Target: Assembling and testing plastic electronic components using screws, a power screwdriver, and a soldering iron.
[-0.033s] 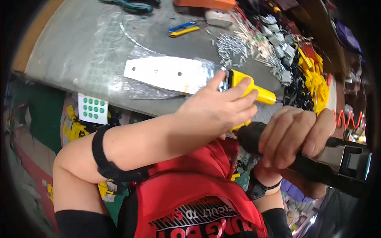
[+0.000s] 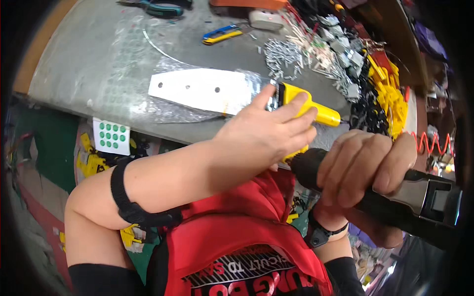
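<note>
Right now we have our left hand (image 2: pixel 264 135) curled around the yellow plastic part (image 2: pixel 306 111) just right of the frame's centre, fingers wrapped over its blocky body while its tapered nose sticks out to the right. Beside it, our right hand (image 2: pixel 365 165) grips the black tool handle (image 2: pixel 419 197) tightly at right. A white plate with holes (image 2: pixel 197 89) lies on the grey table (image 2: pixel 89 64), touching the yellow part.

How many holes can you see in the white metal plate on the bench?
3. On the white plate, one hole sits near the left end, one just right of it, one toward the middle. The left hand covers the plate's right end, so more may be hidden.
</note>
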A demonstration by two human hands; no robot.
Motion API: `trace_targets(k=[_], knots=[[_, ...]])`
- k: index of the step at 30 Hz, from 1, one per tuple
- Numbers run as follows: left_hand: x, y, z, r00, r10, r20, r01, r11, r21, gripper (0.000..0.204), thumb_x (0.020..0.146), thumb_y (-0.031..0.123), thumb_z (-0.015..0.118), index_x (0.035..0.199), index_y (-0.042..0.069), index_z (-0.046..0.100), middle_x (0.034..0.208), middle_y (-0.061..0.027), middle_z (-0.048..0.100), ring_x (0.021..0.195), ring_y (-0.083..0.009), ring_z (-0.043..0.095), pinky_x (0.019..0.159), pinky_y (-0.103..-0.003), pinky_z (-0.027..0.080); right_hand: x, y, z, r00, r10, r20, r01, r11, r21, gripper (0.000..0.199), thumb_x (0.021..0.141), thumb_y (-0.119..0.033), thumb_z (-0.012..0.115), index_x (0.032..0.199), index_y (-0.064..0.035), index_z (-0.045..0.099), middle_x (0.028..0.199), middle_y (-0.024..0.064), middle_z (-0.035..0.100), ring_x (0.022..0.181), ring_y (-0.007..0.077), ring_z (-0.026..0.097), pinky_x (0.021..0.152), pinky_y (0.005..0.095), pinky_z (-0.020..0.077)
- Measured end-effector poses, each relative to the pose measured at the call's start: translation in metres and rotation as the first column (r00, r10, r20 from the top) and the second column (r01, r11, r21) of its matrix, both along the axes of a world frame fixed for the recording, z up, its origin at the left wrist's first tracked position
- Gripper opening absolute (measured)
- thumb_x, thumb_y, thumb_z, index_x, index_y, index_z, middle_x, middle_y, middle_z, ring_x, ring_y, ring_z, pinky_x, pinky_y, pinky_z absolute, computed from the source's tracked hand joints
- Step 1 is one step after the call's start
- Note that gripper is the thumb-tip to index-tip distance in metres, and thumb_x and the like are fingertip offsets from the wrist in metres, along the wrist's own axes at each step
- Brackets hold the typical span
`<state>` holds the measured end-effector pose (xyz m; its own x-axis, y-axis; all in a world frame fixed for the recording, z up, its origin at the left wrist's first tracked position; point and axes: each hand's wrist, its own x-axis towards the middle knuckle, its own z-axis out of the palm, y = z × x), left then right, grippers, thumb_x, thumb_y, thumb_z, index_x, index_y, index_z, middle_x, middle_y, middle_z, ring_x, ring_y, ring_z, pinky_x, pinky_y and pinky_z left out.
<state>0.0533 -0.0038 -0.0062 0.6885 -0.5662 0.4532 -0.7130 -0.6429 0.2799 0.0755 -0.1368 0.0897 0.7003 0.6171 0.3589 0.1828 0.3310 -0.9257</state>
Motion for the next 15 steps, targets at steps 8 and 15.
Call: trace_targets(k=[8, 15], knots=[[0.002, -0.009, -0.006, 0.996, -0.082, 0.023, 0.083, 0.994, -0.065, 0.068, 0.071, 0.036, 0.074, 0.131, 0.013, 0.051, 0.141, -0.0063, 0.046, 0.137, -0.0267, 0.035, 0.104, -0.056, 0.031, -0.015, -0.033, 0.019, 0.980, -0.128, 0.149, 0.121, 0.991, 0.056, 0.063, 0.072, -0.047, 0.076, 0.111, -0.0067, 0.048, 0.073, 0.0017, 0.053, 0.058, 0.0142, 0.053, 0.056, 0.0284, 0.0413], [-0.009, -0.009, -0.002, 0.996, -0.025, -0.084, 0.021, 0.999, -0.048, 0.083, 0.057, 0.049, 0.080, 0.127, 0.015, 0.051, 0.141, -0.0067, 0.046, 0.138, -0.0269, 0.036, 0.099, -0.057, 0.031, -0.024, -0.055, 0.023, 0.954, -0.277, 0.113, 0.272, 0.961, 0.057, 0.049, 0.077, -0.039, 0.075, 0.098, -0.0087, 0.043, 0.070, 0.0029, 0.053, 0.054, 0.0164, 0.054, 0.057, 0.0294, 0.0450]])
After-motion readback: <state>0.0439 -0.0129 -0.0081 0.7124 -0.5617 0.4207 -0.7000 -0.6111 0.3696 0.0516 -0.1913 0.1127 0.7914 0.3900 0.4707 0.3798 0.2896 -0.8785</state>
